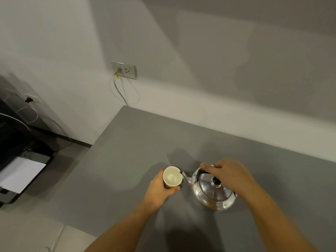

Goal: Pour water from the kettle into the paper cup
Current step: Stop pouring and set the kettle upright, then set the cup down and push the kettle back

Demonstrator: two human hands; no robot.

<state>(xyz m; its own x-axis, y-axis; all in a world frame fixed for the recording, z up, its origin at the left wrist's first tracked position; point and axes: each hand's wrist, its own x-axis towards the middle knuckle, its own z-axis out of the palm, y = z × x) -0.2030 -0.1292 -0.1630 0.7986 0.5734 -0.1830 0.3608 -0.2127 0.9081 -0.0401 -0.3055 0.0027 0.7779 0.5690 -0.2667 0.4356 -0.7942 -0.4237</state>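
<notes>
While the shiny round stainless-steel kettle (213, 192) sits flat on the grey matte counter (127, 151), we'd say we're at the setup step, just before the actual pour. The right hand (231, 174) is draped over the kettle's dark handle, fingers curled down around it, so that grip looks clenched on the handle, though the underside of the fingers is hidden from us. The left hand (160, 190) is wrapped around the small paper cup with the pale inside and orange-brown outside (172, 176), holding it steady just left of the kettle. The kettle's thin curved spout points straight at the cup, its tip right at the cup's rim or maybe a hair over it; we can't tell if they touch.

Contents: the cup looks basically empty to us, just a pale bottom with a tiny glint that might be a drop. The kettle's lid with its black knob is on, so no idea how much water is inside.

Next move, as we read it: lift and tip the kettle toward the cup, keeping the spout over the opening. A light paper cup will tip easily, so the left hand should hold firm, and go slow, since that lid could shift when tilted.
</notes>
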